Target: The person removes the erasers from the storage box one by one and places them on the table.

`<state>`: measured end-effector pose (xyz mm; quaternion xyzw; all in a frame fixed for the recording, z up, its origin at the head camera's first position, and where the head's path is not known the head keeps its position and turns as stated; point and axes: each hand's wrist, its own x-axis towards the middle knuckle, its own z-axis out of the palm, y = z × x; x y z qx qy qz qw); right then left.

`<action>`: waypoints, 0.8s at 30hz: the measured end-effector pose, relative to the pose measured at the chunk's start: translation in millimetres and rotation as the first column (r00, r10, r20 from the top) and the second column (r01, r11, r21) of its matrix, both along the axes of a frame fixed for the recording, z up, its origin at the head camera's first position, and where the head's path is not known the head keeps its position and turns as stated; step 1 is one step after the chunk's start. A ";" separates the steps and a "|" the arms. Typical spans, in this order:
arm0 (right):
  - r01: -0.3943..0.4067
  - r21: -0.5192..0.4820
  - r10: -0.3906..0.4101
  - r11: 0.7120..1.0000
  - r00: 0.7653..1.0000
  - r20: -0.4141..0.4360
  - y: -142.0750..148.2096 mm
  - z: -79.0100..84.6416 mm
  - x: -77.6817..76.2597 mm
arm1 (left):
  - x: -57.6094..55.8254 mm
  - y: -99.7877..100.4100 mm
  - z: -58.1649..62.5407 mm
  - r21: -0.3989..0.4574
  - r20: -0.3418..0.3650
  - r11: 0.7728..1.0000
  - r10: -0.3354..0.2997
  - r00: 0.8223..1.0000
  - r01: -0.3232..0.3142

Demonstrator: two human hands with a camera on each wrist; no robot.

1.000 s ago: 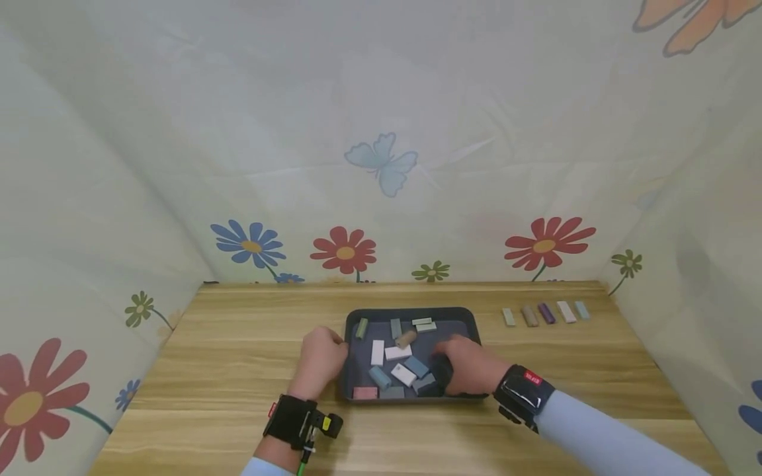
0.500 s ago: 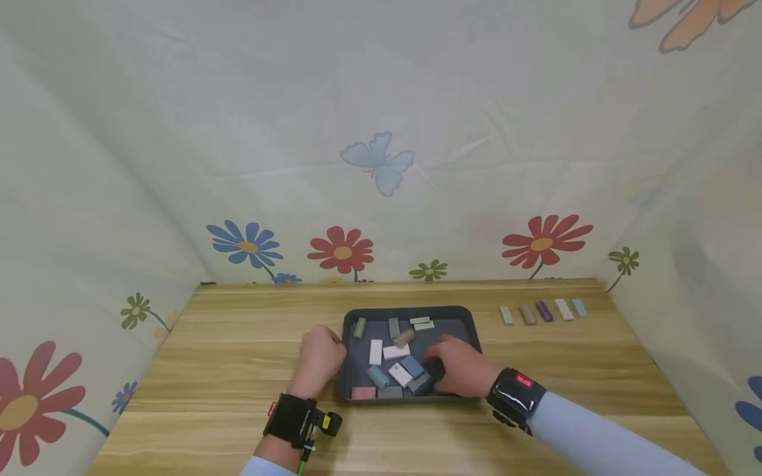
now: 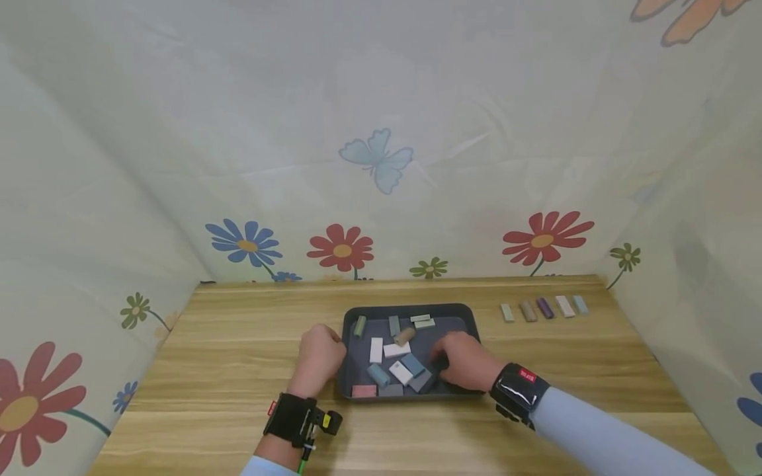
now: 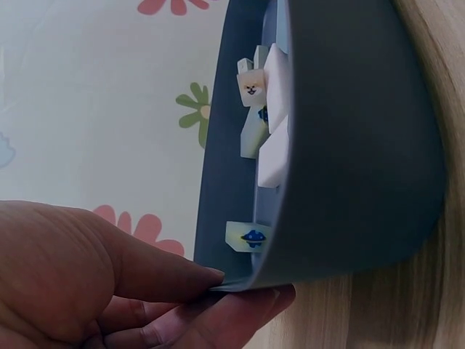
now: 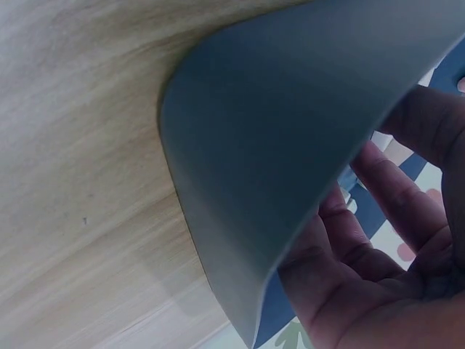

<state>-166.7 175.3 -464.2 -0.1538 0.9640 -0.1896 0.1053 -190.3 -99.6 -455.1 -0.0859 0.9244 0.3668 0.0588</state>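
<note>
A dark grey tray (image 3: 411,397) on the wooden table holds several small blocks in white, blue, green, tan and pink; some carry printed pictures. My left hand (image 3: 319,357) pinches the tray's left rim, thumb inside and fingers under the lip, as the left wrist view shows. Over the right part of the tray my right hand (image 3: 467,361) reaches in with bent fingers (image 5: 399,193), its tips hidden behind the tray wall (image 5: 247,138); I cannot tell whether it holds a block. Just left of it lie a dark grey-blue block (image 3: 421,381) and a blue block (image 3: 413,365).
At the back right of the table (image 3: 256,330), a row of several blocks stands apart from the tray, among them a purple block (image 3: 544,307) and a white block (image 3: 564,306). A flower-patterned cloth (image 3: 381,218) encloses the table behind and at both sides.
My right hand shifted a little left, then back right and away, uncovering more of the dark grey-blue block. My left hand stays at the tray's rim.
</note>
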 end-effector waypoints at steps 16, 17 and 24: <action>0.041 -0.047 -0.044 0.998 0.997 -0.068 17.1 15.9 -8.3 | 0.4 -0.5 -1.1 0.016 0.033 1.000 0.002 0.999 -0.002; 0.045 -0.058 -0.049 0.997 0.996 -0.072 20.4 18.0 -9.6 | 0.6 -0.6 -1.4 0.017 0.034 1.000 0.002 0.999 -0.002; 0.085 -0.142 -0.102 0.986 0.988 -0.118 56.4 42.8 -23.6 | 0.1 -0.2 -1.5 0.018 0.024 1.000 -0.001 1.000 0.001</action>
